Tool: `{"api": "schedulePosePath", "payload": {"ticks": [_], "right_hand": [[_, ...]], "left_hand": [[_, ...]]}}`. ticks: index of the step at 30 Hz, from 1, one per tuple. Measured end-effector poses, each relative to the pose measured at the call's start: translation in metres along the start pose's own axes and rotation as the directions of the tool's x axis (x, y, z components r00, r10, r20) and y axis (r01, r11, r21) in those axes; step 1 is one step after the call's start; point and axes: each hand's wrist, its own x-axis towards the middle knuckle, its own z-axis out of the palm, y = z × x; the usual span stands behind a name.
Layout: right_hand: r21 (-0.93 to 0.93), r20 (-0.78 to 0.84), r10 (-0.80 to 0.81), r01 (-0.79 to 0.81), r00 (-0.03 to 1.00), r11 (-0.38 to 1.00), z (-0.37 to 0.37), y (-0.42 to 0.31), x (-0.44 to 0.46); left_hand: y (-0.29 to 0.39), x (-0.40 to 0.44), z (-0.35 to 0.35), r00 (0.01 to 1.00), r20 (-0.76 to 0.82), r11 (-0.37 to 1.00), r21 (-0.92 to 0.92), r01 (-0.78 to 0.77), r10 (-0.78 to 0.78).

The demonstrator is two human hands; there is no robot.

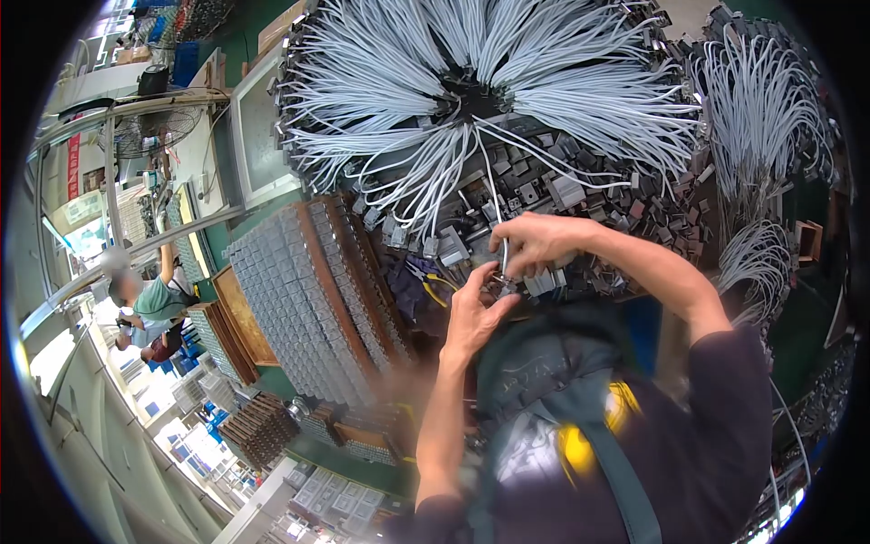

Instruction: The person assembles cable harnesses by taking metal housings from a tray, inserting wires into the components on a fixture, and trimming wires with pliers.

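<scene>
My right hand (544,241) is closed, its fingers pinching a white cable (494,192) near its lower end. The cable runs up to the dark centre of a big ring of cables. Just below, my left hand (473,315) is closed around a small metallic part (498,286) at the cable's end; the fingers hide much of it. Pliers with yellow handles (435,292) lie to the left of my left hand on a dark cloth. Beyond my hands, many grey block-like metal parts (567,190) are heaped on the bench.
A large ring of white cables (381,91) fills the bench's far side. More cable bundles (752,118) hang at the right. Stacked trays of grey parts (294,290) stand at the left. Another person (154,299) is farther off at the left, near a fan (149,131).
</scene>
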Motion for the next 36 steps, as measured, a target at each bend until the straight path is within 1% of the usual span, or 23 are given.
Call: {"api": "schedulePosePath", "payload": {"ticks": [2, 3, 5, 6, 8, 9, 10, 15, 17, 18, 20, 21, 22, 23, 25, 27, 28, 30, 31, 32, 33, 34, 36], "right_hand": [[0.050, 0.016, -0.012, 0.011, 1.000, 0.999, -0.004, 0.005, 0.009], [0.039, 0.035, 0.009, -0.010, 0.999, 0.999, -0.004, 0.002, 0.010], [0.011, 0.042, 0.042, -0.042, 0.998, 0.999, 0.000, -0.005, 0.007], [0.012, 0.044, 0.044, -0.044, 0.998, 0.999, 0.003, -0.004, 0.006], [-0.041, -0.017, -0.041, 0.040, 0.999, 0.998, 0.008, -0.001, 0.003], [-0.115, -0.017, -0.040, 0.037, 0.999, 0.993, 0.009, -0.001, 0.003], [-0.115, -0.016, -0.038, 0.036, 0.999, 0.993, 0.011, 0.000, 0.002], [-0.061, -0.108, -0.090, 0.084, 0.990, 0.995, 0.015, 0.010, -0.004], [-0.050, -0.126, -0.098, 0.093, 0.987, 0.994, 0.015, 0.014, -0.005], [-0.041, -0.142, -0.108, 0.103, 0.984, 0.994, 0.015, 0.014, -0.006], [-0.032, -0.168, -0.103, 0.099, 0.980, 0.995, 0.017, 0.011, -0.011], [-0.023, -0.191, -0.098, 0.095, 0.977, 0.995, 0.017, 0.010, -0.013], [-0.024, -0.192, -0.099, 0.096, 0.977, 0.995, 0.017, 0.012, -0.013], [-0.071, -0.206, -0.107, 0.094, 0.973, 0.993, 0.016, 0.017, -0.013], [-0.119, -0.217, -0.114, 0.089, 0.970, 0.989, 0.015, 0.017, -0.014], [-0.313, -0.209, -0.163, 0.091, 0.964, 0.945, 0.011, 0.013, -0.018], [-0.315, -0.207, -0.162, 0.091, 0.965, 0.945, 0.011, 0.011, -0.019], [-0.469, -0.163, -0.166, 0.071, 0.973, 0.880, 0.008, 0.005, -0.021], [-0.550, -0.181, -0.169, 0.043, 0.969, 0.834, 0.010, 0.002, -0.020], [-0.553, -0.175, -0.169, 0.045, 0.970, 0.832, 0.010, 0.005, -0.017], [-0.586, -0.201, -0.196, 0.043, 0.960, 0.809, 0.010, 0.011, -0.012], [-0.617, -0.227, -0.223, 0.037, 0.948, 0.786, 0.009, 0.016, -0.010], [-0.628, -0.231, -0.220, 0.028, 0.948, 0.777, 0.004, 0.021, -0.008]], "left_hand": [[0.000, -0.002, 0.008, 0.993, -0.114, 0.998, -0.069, 0.008, -0.015], [-0.002, -0.002, 0.012, 0.994, -0.113, 0.998, -0.068, 0.005, -0.013], [-0.013, -0.005, 0.020, 0.977, -0.210, 0.988, -0.153, 0.009, -0.041], [-0.015, -0.005, 0.024, 0.977, -0.210, 0.988, -0.155, 0.011, -0.044], [-0.018, -0.005, 0.029, 0.959, -0.277, 0.983, -0.182, 0.000, -0.051], [-0.018, -0.006, 0.031, 0.959, -0.277, 0.983, -0.183, 0.002, -0.054], [-0.016, -0.006, 0.032, 0.959, -0.278, 0.983, -0.186, -0.001, -0.052], [-0.026, -0.003, 0.041, 0.955, -0.293, 0.968, -0.250, -0.026, -0.050], [-0.041, -0.003, 0.046, 0.964, -0.257, 0.926, -0.377, -0.034, -0.069], [-0.038, -0.001, 0.049, 0.965, -0.254, 0.926, -0.376, -0.033, -0.069], [-0.031, 0.005, 0.054, 0.958, -0.266, 0.727, -0.679, -0.108, -0.106], [-0.031, 0.006, 0.056, 0.958, -0.265, 0.727, -0.678, -0.107, -0.106], [-0.031, 0.008, 0.057, 0.954, -0.232, 0.670, -0.741, -0.046, -0.191], [-0.031, 0.009, 0.058, 0.942, -0.192, 0.604, -0.797, 0.013, -0.274], [-0.037, 0.013, 0.063, 0.939, -0.190, 0.590, -0.807, 0.016, -0.285], [-0.043, 0.018, 0.064, 0.936, -0.188, 0.575, -0.818, 0.018, -0.297], [-0.045, 0.022, 0.064, 0.937, -0.169, 0.565, -0.825, 0.035, -0.305], [-0.046, 0.033, 0.065, 0.937, -0.158, 0.550, -0.834, 0.041, -0.310], [-0.046, 0.038, 0.065, 0.918, -0.133, 0.537, -0.838, 0.097, -0.374], [-0.046, 0.044, 0.065, 0.894, -0.108, 0.519, -0.841, 0.151, -0.436], [-0.042, 0.051, 0.061, 0.894, -0.054, 0.529, -0.821, 0.215, -0.446], [-0.038, 0.054, 0.059, 0.893, -0.053, 0.527, -0.822, 0.215, -0.447], [-0.024, 0.059, 0.057, 0.899, -0.113, 0.639, -0.740, 0.208, -0.423]]}}
